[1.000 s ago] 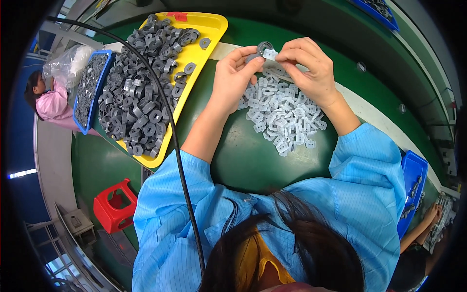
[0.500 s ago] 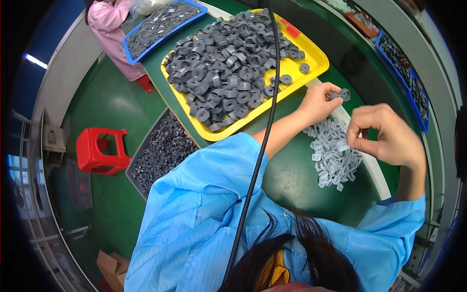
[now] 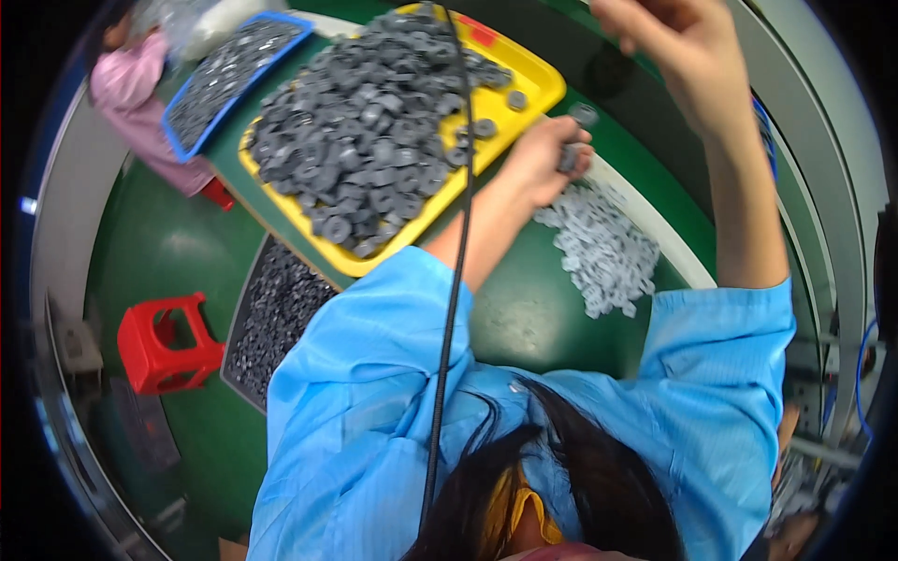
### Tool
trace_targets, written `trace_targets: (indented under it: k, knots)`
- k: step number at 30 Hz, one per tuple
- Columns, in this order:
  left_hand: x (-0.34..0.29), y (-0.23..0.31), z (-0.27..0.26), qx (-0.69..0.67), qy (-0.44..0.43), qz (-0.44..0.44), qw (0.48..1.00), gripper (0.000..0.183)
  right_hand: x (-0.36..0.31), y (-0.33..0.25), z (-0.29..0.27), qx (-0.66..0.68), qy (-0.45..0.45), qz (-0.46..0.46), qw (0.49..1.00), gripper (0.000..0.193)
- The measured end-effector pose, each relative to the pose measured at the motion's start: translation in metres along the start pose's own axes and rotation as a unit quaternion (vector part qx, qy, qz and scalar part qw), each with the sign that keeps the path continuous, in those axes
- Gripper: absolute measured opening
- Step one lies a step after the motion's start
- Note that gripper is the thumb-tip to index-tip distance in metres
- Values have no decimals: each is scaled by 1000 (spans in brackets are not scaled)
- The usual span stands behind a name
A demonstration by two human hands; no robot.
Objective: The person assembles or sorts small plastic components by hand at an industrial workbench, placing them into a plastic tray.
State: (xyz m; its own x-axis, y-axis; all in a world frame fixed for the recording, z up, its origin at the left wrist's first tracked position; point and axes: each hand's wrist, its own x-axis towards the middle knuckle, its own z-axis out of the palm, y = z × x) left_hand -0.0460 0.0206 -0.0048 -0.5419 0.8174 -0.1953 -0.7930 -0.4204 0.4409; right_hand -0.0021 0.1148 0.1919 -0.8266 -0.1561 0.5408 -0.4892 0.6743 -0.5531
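My left hand [image 3: 547, 164] is closed around a grey round plastic part [image 3: 569, 157] at the table's far edge, to the right of the yellow tray. Another grey ring-shaped part [image 3: 583, 115] shows just beyond its fingers; whether they touch it I cannot tell. My right hand [image 3: 690, 61] is raised at the top right, away from the table surface. It is blurred and its fingertips are partly cut off by the top edge, so what it holds, if anything, is hidden. Between my arms lies a pile of small translucent white plastic pieces [image 3: 603, 248].
The yellow tray [image 3: 351, 265], heaped with grey round parts [image 3: 374, 122], takes up the far left of the green table [image 3: 524, 318]. Behind it are a blue tray [image 3: 192, 152] and a person in pink [image 3: 140, 122]. A grey bin [image 3: 245, 388] and red stool [image 3: 150, 351] stand left. A black cable [image 3: 454, 299] crosses the view.
My right hand has risen up and away from the white pieces. My left hand stays near the table edge, its fingers now closed around a grey part. The whole view has shifted.
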Motion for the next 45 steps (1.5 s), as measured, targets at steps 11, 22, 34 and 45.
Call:
trace_targets:
  k: [11, 22, 34, 45]
  knots:
    - [-15, -11, 9, 398, 20, 78, 914, 32, -203, 90, 1, -92, -18, 316, 944, 13]
    - [-15, -14, 10, 420, 14, 87, 903, 35, -179, 105, 15, -135, -144, 125, 972, 23]
    - [-21, -26, 24, 402, -4, 116, 908, 35, -163, 96, 45, 140, 210, 266, 930, 12]
    - [-19, -29, 19, 509, -6, 179, 842, 31, -164, 98, 32, 86, 127, 301, 941, 15]
